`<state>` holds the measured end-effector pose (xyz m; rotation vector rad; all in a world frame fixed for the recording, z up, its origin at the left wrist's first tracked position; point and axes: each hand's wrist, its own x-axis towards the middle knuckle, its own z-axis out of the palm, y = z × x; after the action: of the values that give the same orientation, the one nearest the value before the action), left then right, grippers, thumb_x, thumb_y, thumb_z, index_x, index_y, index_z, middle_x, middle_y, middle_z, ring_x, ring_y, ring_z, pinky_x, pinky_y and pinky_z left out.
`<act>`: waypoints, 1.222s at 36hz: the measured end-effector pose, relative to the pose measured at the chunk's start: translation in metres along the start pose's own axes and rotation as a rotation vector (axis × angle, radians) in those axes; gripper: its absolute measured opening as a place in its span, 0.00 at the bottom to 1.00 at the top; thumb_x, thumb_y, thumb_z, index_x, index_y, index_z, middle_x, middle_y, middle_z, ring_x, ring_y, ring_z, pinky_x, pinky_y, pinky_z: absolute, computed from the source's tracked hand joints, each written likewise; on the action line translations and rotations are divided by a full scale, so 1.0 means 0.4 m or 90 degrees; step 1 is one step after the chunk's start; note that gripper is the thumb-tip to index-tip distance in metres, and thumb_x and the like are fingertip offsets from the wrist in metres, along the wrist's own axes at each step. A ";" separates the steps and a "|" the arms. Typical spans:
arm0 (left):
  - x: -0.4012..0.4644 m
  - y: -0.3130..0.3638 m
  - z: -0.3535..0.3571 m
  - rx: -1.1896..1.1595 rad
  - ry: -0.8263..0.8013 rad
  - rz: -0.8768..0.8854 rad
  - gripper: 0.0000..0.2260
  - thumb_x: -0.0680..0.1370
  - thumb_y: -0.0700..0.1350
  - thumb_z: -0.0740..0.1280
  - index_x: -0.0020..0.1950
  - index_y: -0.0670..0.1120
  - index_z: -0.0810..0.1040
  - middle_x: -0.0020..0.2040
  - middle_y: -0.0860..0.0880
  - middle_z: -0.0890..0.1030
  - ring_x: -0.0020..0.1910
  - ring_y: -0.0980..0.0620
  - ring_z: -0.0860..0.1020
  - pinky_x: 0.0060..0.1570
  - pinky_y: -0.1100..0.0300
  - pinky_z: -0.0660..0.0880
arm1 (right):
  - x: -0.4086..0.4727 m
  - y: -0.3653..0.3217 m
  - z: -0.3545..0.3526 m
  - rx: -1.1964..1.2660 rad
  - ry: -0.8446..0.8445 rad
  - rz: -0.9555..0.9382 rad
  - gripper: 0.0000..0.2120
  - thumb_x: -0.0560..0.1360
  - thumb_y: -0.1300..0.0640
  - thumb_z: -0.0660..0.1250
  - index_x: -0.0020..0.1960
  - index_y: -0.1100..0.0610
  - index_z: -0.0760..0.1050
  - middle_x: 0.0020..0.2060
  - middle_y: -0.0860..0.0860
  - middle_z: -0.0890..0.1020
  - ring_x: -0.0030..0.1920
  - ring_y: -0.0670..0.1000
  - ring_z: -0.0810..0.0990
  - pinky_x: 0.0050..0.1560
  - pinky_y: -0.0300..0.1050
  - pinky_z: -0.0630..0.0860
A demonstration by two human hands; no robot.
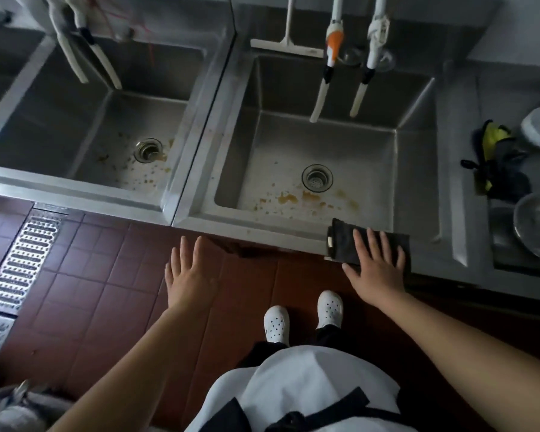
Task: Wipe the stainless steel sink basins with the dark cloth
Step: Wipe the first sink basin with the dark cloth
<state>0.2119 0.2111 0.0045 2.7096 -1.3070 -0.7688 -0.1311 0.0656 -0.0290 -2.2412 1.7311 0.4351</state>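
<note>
Squeegee (289, 46) behind basin; steel bowl (538, 226) right

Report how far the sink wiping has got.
Done: nothing visible; the left basin and right basin both show brownish stains near their drains. In hand: the right hand lies flat on the dark cloth on the front rim. The left hand hovers, holding nothing. Left: both basins.

Dark cloth (368, 241) — grey steel basins (318, 145) with yellowish-brown spots, red-brown tiled floor (106, 275), perhaps perforated white shoes (276, 327).

Dark cloth (368, 244) lies flat on the stained right basin's (309, 157) front rim.
</note>
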 end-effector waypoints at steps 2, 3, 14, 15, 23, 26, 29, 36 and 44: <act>0.015 -0.031 -0.014 -0.010 0.003 -0.020 0.41 0.77 0.52 0.66 0.81 0.56 0.41 0.81 0.49 0.37 0.80 0.43 0.39 0.78 0.42 0.44 | 0.012 -0.065 -0.003 -0.006 -0.012 -0.029 0.38 0.78 0.33 0.49 0.78 0.43 0.31 0.80 0.48 0.38 0.79 0.54 0.36 0.75 0.64 0.39; 0.022 -0.045 -0.020 -0.015 0.001 -0.030 0.41 0.78 0.52 0.66 0.81 0.56 0.41 0.81 0.49 0.37 0.80 0.43 0.38 0.78 0.43 0.44 | 0.019 -0.104 -0.006 -0.007 -0.016 -0.049 0.38 0.78 0.33 0.49 0.78 0.43 0.31 0.80 0.48 0.38 0.79 0.54 0.35 0.75 0.64 0.38; 0.061 -0.119 -0.060 -0.057 -0.004 -0.061 0.40 0.77 0.60 0.63 0.81 0.57 0.42 0.81 0.49 0.37 0.80 0.43 0.40 0.78 0.44 0.45 | 0.126 -0.561 -0.053 -0.008 -0.118 -0.246 0.36 0.81 0.38 0.52 0.79 0.44 0.32 0.79 0.48 0.35 0.78 0.55 0.31 0.74 0.64 0.34; 0.064 -0.118 -0.068 -0.064 0.001 -0.066 0.40 0.77 0.59 0.64 0.81 0.58 0.42 0.81 0.49 0.37 0.80 0.43 0.40 0.78 0.44 0.46 | 0.142 -0.594 -0.061 -0.009 -0.131 -0.282 0.35 0.81 0.40 0.52 0.79 0.44 0.33 0.79 0.47 0.35 0.78 0.54 0.32 0.74 0.63 0.35; 0.167 -0.129 -0.145 -0.086 0.057 -0.085 0.39 0.77 0.47 0.64 0.81 0.57 0.44 0.82 0.51 0.40 0.80 0.46 0.40 0.78 0.45 0.44 | 0.229 -0.724 -0.069 0.019 -0.126 -0.427 0.32 0.82 0.42 0.52 0.79 0.41 0.38 0.80 0.44 0.40 0.79 0.51 0.35 0.76 0.61 0.37; 0.230 -0.127 -0.172 -0.117 0.066 -0.111 0.37 0.80 0.51 0.64 0.81 0.58 0.44 0.82 0.51 0.40 0.80 0.47 0.39 0.78 0.46 0.43 | 0.253 -0.743 -0.056 0.061 -0.096 -0.410 0.33 0.82 0.41 0.51 0.79 0.41 0.36 0.80 0.45 0.39 0.79 0.52 0.35 0.76 0.61 0.38; 0.284 -0.114 -0.192 -0.129 0.046 -0.140 0.37 0.80 0.49 0.65 0.81 0.58 0.45 0.82 0.50 0.40 0.80 0.44 0.41 0.77 0.45 0.45 | 0.289 -0.771 -0.050 0.078 -0.066 -0.383 0.33 0.82 0.41 0.49 0.78 0.43 0.32 0.80 0.46 0.37 0.78 0.52 0.32 0.77 0.60 0.37; 0.387 -0.078 -0.197 -0.124 0.035 -0.142 0.29 0.84 0.50 0.57 0.81 0.59 0.47 0.82 0.50 0.42 0.80 0.46 0.41 0.78 0.44 0.45 | 0.461 -0.773 -0.076 0.145 0.005 -0.328 0.35 0.81 0.41 0.50 0.77 0.43 0.29 0.80 0.47 0.40 0.79 0.54 0.36 0.77 0.62 0.41; 0.443 -0.063 -0.166 -0.093 0.035 -0.184 0.28 0.80 0.66 0.52 0.79 0.67 0.48 0.81 0.56 0.38 0.78 0.50 0.30 0.77 0.46 0.36 | 0.844 -0.787 -0.249 0.167 0.013 -0.212 0.32 0.81 0.39 0.45 0.79 0.44 0.34 0.80 0.49 0.41 0.79 0.56 0.38 0.77 0.63 0.42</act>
<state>0.3526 0.0841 -0.0171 2.8098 -0.8226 -0.7677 0.2612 -0.1953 -0.0614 -2.2823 1.2992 0.1048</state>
